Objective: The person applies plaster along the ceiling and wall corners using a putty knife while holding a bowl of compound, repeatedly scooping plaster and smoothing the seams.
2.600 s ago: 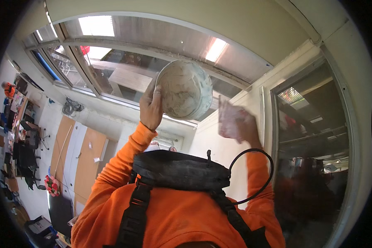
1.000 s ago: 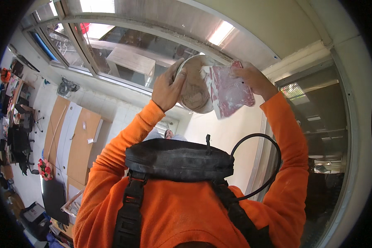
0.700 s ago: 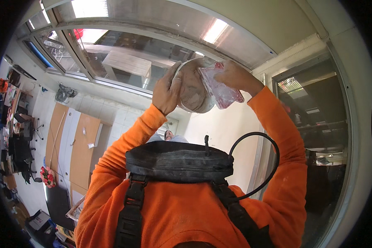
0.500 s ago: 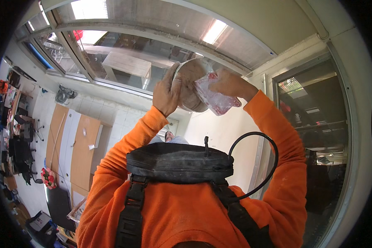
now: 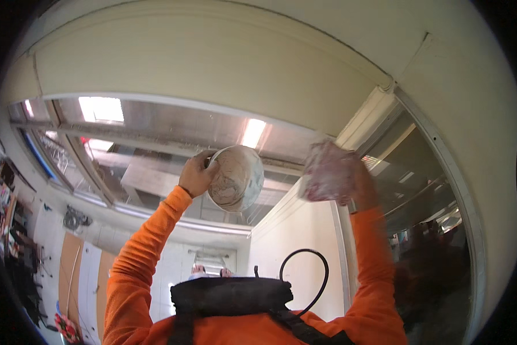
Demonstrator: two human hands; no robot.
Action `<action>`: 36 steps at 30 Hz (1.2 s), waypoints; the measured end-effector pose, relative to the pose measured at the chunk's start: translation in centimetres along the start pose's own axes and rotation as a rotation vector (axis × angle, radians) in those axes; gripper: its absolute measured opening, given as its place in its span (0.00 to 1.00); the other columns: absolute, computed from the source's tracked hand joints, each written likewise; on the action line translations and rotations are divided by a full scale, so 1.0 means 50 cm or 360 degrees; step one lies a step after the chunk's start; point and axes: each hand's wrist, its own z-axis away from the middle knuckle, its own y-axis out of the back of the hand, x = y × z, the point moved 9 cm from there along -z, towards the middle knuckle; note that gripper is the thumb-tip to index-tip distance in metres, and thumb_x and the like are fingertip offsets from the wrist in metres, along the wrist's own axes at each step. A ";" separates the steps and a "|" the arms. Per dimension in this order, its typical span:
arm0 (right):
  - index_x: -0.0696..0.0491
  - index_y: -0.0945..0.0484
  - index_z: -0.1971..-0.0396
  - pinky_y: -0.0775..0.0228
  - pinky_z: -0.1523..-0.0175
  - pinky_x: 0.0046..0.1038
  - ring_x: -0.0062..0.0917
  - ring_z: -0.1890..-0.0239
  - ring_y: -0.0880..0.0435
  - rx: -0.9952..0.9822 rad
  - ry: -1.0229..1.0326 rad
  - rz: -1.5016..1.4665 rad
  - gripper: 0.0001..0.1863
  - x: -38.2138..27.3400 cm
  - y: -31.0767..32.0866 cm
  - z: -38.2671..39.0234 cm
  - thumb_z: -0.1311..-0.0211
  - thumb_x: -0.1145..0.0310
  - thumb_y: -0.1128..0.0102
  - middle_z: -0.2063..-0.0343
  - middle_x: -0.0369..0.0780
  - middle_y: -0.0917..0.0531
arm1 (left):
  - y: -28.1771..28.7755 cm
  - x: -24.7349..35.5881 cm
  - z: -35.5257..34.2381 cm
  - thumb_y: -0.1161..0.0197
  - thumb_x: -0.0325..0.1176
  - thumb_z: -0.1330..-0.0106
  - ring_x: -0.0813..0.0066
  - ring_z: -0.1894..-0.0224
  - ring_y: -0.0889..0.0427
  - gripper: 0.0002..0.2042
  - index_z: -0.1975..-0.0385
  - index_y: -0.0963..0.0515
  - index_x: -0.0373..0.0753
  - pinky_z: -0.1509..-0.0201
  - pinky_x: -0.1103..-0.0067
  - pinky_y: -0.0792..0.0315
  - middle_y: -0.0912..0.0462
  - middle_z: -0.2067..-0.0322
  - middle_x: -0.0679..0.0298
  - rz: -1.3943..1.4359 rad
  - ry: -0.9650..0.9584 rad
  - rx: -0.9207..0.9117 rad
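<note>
The bowl (image 5: 235, 179) is held up, off any surface, in the left hand (image 5: 197, 175), its opening toward the camera and its inside coated with pale brownish paste. The left hand is closed on the rim at the bowl's left side, the thumb lying at the edge. To the right, apart from the bowl, the right hand (image 5: 363, 183) grips a flat reddish tool (image 5: 329, 172) smeared with white; motion blur hides how its fingers lie. Both forearms wear orange sleeves (image 5: 145, 244). Nearer the body, a black pouch (image 5: 232, 296) sits across the chest, with a black cable (image 5: 326, 276) looping up at its right. Beyond the bowl runs a long framed window (image 5: 178, 123) under a cream wall (image 5: 212, 63); a dark glass pane (image 5: 431, 259) stands at right, and red flowers (image 5: 66, 328) show at lower left.
</note>
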 end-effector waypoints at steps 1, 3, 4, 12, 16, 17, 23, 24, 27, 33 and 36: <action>0.57 0.26 0.51 0.24 0.51 0.30 0.26 0.57 0.19 0.0156 0.0184 0.0205 0.13 -0.073 0.063 0.019 0.32 0.69 0.49 0.56 0.41 0.20 | -0.017 0.038 -0.042 0.46 0.39 0.37 0.52 0.59 0.16 0.20 0.51 0.23 0.32 0.53 0.68 0.24 0.17 0.62 0.45 -0.0066 -0.0130 -0.0085; 0.57 0.25 0.51 0.25 0.50 0.30 0.27 0.57 0.19 0.0503 0.0566 0.0705 0.13 -0.212 0.171 0.059 0.33 0.70 0.49 0.55 0.41 0.20 | -0.028 0.078 -0.132 0.46 0.40 0.37 0.49 0.61 0.17 0.19 0.52 0.23 0.33 0.54 0.66 0.24 0.17 0.63 0.44 -0.0062 -0.0388 -0.0037; 0.58 0.25 0.51 0.25 0.50 0.30 0.27 0.56 0.20 0.0678 0.0763 0.1004 0.13 -0.278 0.206 0.082 0.33 0.71 0.49 0.55 0.42 0.20 | -0.032 0.105 -0.170 0.46 0.40 0.36 0.47 0.61 0.17 0.18 0.53 0.23 0.34 0.54 0.64 0.25 0.17 0.64 0.44 -0.0223 -0.0529 -0.0031; 0.55 0.23 0.50 0.28 0.46 0.33 0.32 0.53 0.21 0.1253 0.1665 0.2720 0.14 -0.643 0.276 0.116 0.34 0.72 0.48 0.52 0.41 0.19 | 0.023 0.323 -0.503 0.52 0.40 0.28 0.51 0.40 0.29 0.21 0.43 0.31 0.34 0.36 0.67 0.35 0.27 0.43 0.50 -0.1051 -0.1506 0.0256; 0.53 0.26 0.45 0.30 0.43 0.39 0.35 0.48 0.22 0.1256 0.1321 0.3440 0.18 -0.705 0.378 0.041 0.34 0.68 0.46 0.48 0.41 0.21 | 0.055 0.497 -0.648 0.50 0.36 0.30 0.55 0.32 0.38 0.23 0.36 0.35 0.37 0.29 0.69 0.44 0.35 0.34 0.54 0.0048 -0.1131 0.0018; 0.53 0.26 0.45 0.30 0.43 0.39 0.35 0.48 0.22 0.1229 0.1318 0.3459 0.18 -0.707 0.394 0.016 0.34 0.68 0.46 0.48 0.41 0.21 | 0.053 0.516 -0.689 0.49 0.42 0.32 0.52 0.28 0.50 0.24 0.38 0.32 0.38 0.26 0.64 0.52 0.45 0.30 0.54 -0.1036 -0.1237 0.0196; 0.54 0.32 0.40 0.31 0.46 0.38 0.33 0.45 0.25 0.1231 0.1072 0.4157 0.23 -0.605 0.474 -0.169 0.34 0.67 0.48 0.45 0.41 0.24 | 0.108 0.531 -0.795 0.50 0.45 0.32 0.50 0.25 0.62 0.21 0.49 0.23 0.37 0.24 0.56 0.64 0.55 0.27 0.52 -0.1550 -0.1633 0.0560; 0.55 0.33 0.38 0.31 0.45 0.39 0.33 0.44 0.25 0.1373 0.0911 0.4198 0.24 -0.595 0.487 -0.208 0.34 0.66 0.48 0.44 0.41 0.25 | 0.110 0.530 -0.800 0.51 0.44 0.31 0.50 0.25 0.63 0.21 0.50 0.23 0.36 0.24 0.55 0.64 0.56 0.27 0.51 -0.1550 -0.1702 0.0625; 0.54 0.36 0.36 0.32 0.43 0.39 0.33 0.41 0.27 0.1676 0.0819 0.4208 0.26 -0.601 0.585 -0.256 0.33 0.63 0.50 0.42 0.39 0.26 | 0.040 0.576 -0.778 0.53 0.42 0.30 0.50 0.25 0.62 0.21 0.46 0.25 0.35 0.24 0.55 0.65 0.55 0.27 0.50 -0.1577 -0.1421 0.0397; 0.54 0.40 0.33 0.40 0.36 0.40 0.32 0.36 0.33 0.1961 0.0460 0.3995 0.30 -0.580 0.586 -0.383 0.30 0.55 0.53 0.36 0.38 0.31 | 0.058 0.562 -0.745 0.52 0.40 0.31 0.50 0.24 0.64 0.23 0.40 0.29 0.35 0.24 0.57 0.68 0.54 0.27 0.51 -0.1529 -0.1571 0.0625; 0.54 0.43 0.31 0.45 0.33 0.41 0.30 0.33 0.36 0.2127 0.0316 0.3988 0.30 -0.597 0.638 -0.425 0.28 0.56 0.58 0.33 0.38 0.35 | 0.072 0.561 -0.764 0.53 0.40 0.31 0.51 0.24 0.66 0.24 0.38 0.31 0.35 0.23 0.59 0.70 0.56 0.27 0.51 -0.1241 -0.1614 0.0540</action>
